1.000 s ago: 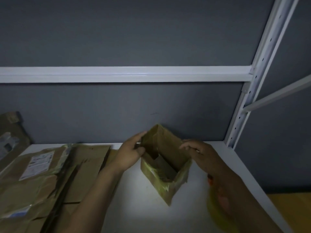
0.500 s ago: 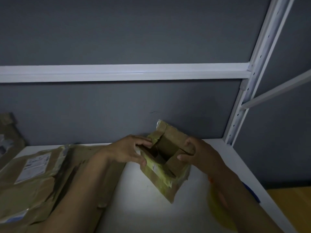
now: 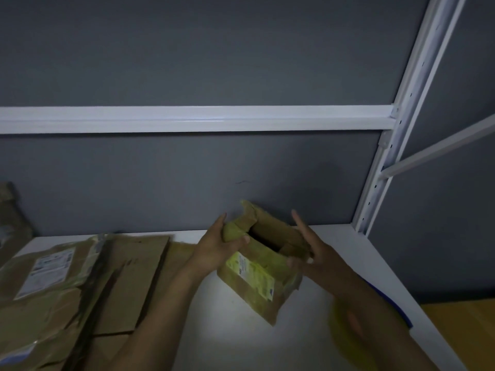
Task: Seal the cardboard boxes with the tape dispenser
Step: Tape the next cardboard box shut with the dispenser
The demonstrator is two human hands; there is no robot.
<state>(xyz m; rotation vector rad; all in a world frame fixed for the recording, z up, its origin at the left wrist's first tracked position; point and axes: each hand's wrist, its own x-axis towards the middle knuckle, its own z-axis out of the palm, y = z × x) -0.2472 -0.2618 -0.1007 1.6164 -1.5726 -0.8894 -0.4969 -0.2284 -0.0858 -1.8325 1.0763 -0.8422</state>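
A small worn cardboard box stands tilted on the white table, its top open and its near side bearing a yellowish label. My left hand holds the box's left flap, thumb pressed over its folded edge. My right hand is at the box's right side, fingers stretched upward and thumb touching the right flap. A blurred yellow roll of tape hangs around my right forearm. No tape dispenser shows clearly.
Flattened cardboard boxes with a white shipping label lie piled on the left of the table. A white shelf upright rises at the back right corner, a white rail crosses the grey wall. The table's right edge runs diagonally near my right arm.
The box has turned so its labelled side faces me. My left hand moved onto the left flap, and my right hand's fingers lifted off the right flap and straightened.
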